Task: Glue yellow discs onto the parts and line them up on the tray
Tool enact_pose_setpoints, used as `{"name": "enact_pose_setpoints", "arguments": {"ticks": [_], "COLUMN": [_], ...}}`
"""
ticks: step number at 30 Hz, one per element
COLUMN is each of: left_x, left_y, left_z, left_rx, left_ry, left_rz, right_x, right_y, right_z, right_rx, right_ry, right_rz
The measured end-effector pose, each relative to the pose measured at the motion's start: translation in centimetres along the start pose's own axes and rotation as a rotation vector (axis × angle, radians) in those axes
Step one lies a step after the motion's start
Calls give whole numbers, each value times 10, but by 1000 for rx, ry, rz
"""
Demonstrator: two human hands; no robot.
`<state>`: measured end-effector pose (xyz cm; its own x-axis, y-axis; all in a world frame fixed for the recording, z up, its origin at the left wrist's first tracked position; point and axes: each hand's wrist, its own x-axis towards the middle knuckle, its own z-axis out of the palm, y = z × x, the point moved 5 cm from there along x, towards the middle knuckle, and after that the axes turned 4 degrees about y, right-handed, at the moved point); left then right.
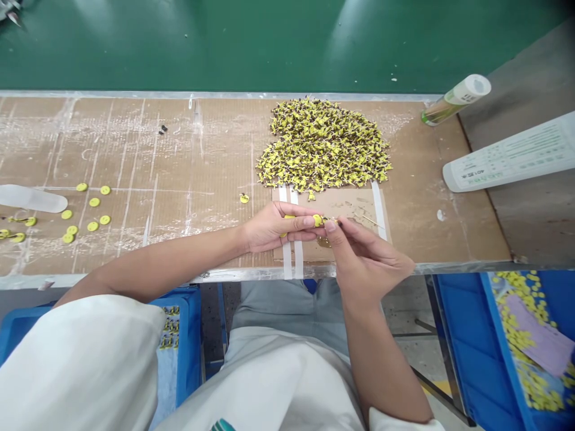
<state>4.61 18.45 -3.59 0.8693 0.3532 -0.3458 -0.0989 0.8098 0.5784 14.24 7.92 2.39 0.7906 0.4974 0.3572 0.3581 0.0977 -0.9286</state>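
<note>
The small yellow piece [317, 219] sits between my two sets of fingertips, just above the near edge of the table [135, 161]. My left hand [269, 227] pinches it with fingers closed narrow. My right hand [368, 257] meets it from the right, thumb and forefinger closed on its end. Under them lies a cardboard patch [354, 206] with white tape strips [291, 257]. Just beyond is a big pile of yellow and dark pieces [321, 143]. Yellow discs [92, 215] lie far left, and a bottle [456, 99] lies far right.
</note>
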Motion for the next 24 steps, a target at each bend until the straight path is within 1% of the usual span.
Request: {"name": "enact_pose_setpoints", "arguments": {"ticks": [6, 10, 16, 24], "left_x": [0, 0, -1, -3], "left_y": [-1, -2, -2, -2], "left_z": [-4, -4, -6, -6], "left_rx": [11, 15, 12, 33], "left_ry": [69, 74, 93, 126], "left_rz": [-1, -2, 4, 60], "right_x": [-1, 1, 1, 4], "right_y": [-2, -3, -2, 0], "right_z": [2, 5, 5, 7], "right_rx": [16, 58, 32, -11], "right_ry": [-32, -63, -94, -140], "right_rz": [-51, -66, -32, 15]}}
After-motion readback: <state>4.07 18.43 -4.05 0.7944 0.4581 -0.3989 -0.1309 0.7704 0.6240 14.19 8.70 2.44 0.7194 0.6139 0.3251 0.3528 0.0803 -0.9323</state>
